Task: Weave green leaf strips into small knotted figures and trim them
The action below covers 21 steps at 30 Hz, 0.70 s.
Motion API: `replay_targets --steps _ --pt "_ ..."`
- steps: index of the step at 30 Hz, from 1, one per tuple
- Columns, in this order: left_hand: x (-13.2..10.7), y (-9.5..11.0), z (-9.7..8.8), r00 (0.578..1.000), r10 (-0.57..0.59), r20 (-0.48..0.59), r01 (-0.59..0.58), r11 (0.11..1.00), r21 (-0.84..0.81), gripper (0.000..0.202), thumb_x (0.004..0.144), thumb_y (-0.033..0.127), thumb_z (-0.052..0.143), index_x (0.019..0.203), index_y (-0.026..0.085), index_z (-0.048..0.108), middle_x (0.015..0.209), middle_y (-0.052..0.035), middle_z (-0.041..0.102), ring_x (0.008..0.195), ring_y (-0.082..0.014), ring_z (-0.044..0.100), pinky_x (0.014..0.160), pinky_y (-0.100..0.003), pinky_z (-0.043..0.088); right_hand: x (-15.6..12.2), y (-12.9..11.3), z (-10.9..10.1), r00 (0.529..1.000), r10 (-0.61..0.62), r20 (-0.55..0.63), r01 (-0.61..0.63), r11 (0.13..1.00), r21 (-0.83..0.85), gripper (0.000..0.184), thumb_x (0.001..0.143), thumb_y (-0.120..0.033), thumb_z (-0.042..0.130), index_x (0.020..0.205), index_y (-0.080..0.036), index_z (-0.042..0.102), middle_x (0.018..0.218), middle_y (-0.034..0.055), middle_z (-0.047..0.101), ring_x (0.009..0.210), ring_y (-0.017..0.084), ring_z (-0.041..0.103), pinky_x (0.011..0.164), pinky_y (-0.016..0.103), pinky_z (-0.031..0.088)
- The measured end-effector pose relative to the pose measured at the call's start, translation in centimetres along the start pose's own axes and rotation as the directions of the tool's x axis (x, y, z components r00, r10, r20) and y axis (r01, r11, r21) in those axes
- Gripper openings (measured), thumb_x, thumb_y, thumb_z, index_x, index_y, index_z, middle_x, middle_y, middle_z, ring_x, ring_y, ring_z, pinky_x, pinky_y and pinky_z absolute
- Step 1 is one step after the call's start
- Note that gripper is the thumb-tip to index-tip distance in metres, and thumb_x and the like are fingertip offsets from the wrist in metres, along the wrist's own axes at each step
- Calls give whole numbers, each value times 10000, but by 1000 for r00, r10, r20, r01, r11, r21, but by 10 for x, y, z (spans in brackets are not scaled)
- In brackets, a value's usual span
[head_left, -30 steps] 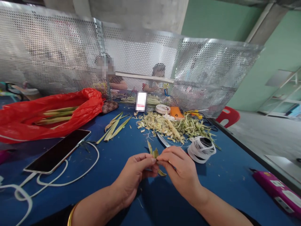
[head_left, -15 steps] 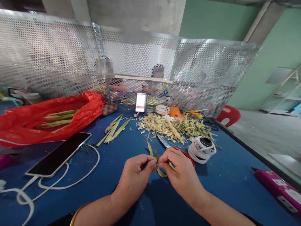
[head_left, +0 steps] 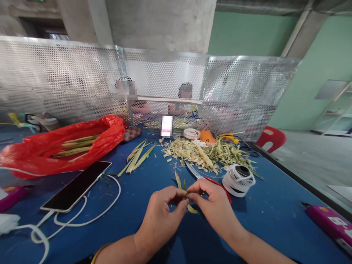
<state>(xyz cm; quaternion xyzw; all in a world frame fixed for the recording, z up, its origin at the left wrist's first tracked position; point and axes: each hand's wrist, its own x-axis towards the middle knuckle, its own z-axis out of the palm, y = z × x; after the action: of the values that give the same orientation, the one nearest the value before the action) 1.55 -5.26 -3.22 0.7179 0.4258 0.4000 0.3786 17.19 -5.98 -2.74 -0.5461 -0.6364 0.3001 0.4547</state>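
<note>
My left hand (head_left: pixel 162 211) and my right hand (head_left: pixel 216 205) meet fingertip to fingertip just above the blue table. Both are pinched on a small greenish-brown strip of dried leaf (head_left: pixel 187 194), mostly covered by the fingers. Behind the fingers a pale leaf strip (head_left: pixel 178 179) points up and away; a curled leaf piece (head_left: pixel 192 209) shows below them. Whether these pieces join the pinched strip I cannot tell. Scissors with red handles (head_left: pixel 228 194) lie partly under my right hand, blades pointing away. Close by on the right stands a white wound roll (head_left: pixel 238 183).
A heap of leaf scraps (head_left: pixel 203 152) lies beyond my hands, with loose leaf strips (head_left: pixel 136 157) to its left. Leftward are a phone (head_left: pixel 78 187), a white cable (head_left: pixel 106 211) and a red plastic bag (head_left: pixel 71 165). A purple box (head_left: pixel 330 220) lies right. Perforated sheeting (head_left: pixel 165 73) stands behind.
The view has tilted slightly upward and shifted left, so the scene sits lower and further right. Both hands keep their pinch, with small shifts of the fingers.
</note>
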Motion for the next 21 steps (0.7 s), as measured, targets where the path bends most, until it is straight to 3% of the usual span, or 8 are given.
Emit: replay_targets --steps 4,6,10,14,17,21 --pt "3 -1 0 996 -90 6 90 988 -121 157 776 277 597 764 179 719 714 -33 676 688 -165 584 651 -235 438 2 -1 0 993 112 38 -115 988 104 97 739 -235 640 674 -165 658 628 5 621 600 138 535 552 252 417" --pt "6 0 -1 987 -162 17 161 962 -218 159 753 299 626 728 167 713 670 -28 657 658 -157 564 630 -234 432 3 -1 -1 995 94 41 -99 985 142 99 759 -250 634 714 -167 664 669 15 634 619 142 548 567 258 438" --pt "10 3 -3 957 -282 75 285 854 -435 178 717 317 668 659 150 684 598 -13 617 603 -125 529 620 -221 425 3 3 -2 983 -178 -38 181 979 90 130 777 -175 618 899 -205 653 872 33 635 704 144 588 677 284 490" --pt "10 3 -3 916 -359 178 391 701 -597 206 715 331 675 620 149 656 621 -21 619 608 -122 542 651 -236 449 2 7 -4 892 -451 -17 446 887 -121 137 840 -143 554 874 -234 651 857 44 627 793 172 595 733 319 489" --pt "8 2 -2 895 -385 224 435 645 -629 202 717 318 675 614 146 658 625 -29 627 616 -125 556 664 -242 462 1 7 -5 853 -521 -6 502 826 -256 144 854 -133 555 837 -227 663 808 40 646 795 179 594 735 328 476" --pt "7 3 -1 878 -408 250 465 604 -648 159 694 302 708 692 143 707 718 -51 677 688 -134 590 710 -244 476 0 5 -7 838 -546 -4 521 802 -292 120 843 -129 585 796 -214 657 776 31 651 762 169 601 717 318 466"
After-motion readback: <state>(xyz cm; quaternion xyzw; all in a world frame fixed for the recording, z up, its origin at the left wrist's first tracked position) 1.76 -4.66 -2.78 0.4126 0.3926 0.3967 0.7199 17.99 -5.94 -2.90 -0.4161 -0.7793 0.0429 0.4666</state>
